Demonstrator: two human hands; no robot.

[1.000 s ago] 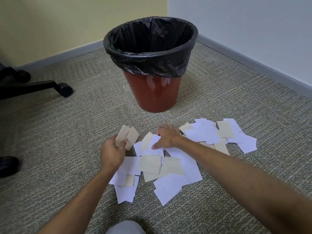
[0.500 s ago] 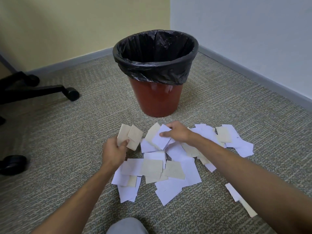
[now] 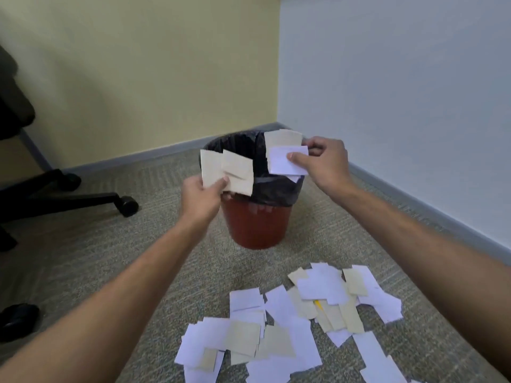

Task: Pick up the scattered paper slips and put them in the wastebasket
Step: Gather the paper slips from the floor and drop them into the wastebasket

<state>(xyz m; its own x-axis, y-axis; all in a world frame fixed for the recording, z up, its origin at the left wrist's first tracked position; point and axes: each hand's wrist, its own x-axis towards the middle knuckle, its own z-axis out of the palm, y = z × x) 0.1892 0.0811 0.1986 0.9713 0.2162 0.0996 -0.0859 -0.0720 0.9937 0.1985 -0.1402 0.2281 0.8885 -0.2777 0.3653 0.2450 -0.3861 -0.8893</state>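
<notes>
Left hand: left hand [image 3: 203, 196] raised at the near-left rim of the wastebasket, thumb and fingers pinching a fan of beige slips [image 3: 228, 172]
Beige slips: held upright, overlapping, in front of the bin opening on its left side
Right hand: right hand [image 3: 322, 161] raised at the right rim, thumb and fingers pinching a small stack of held slips [image 3: 286, 157], one beige behind, one white in front
Held slips: positioned over the right part of the bin opening
Wastebasket: red wastebasket [image 3: 257, 225] standing upright on the carpet [image 3: 110, 258] in the room corner, lined with a black bag [image 3: 273, 189] folded over the rim
Remaining slips: pile of paper slips [image 3: 290, 324], white and beige, lying overlapped on the carpet in front of the bin, well apart from both hands
Surroundings: office chair base [image 3: 69, 200] with casters at left; second caster [image 3: 19, 322] at the lower left edge
</notes>
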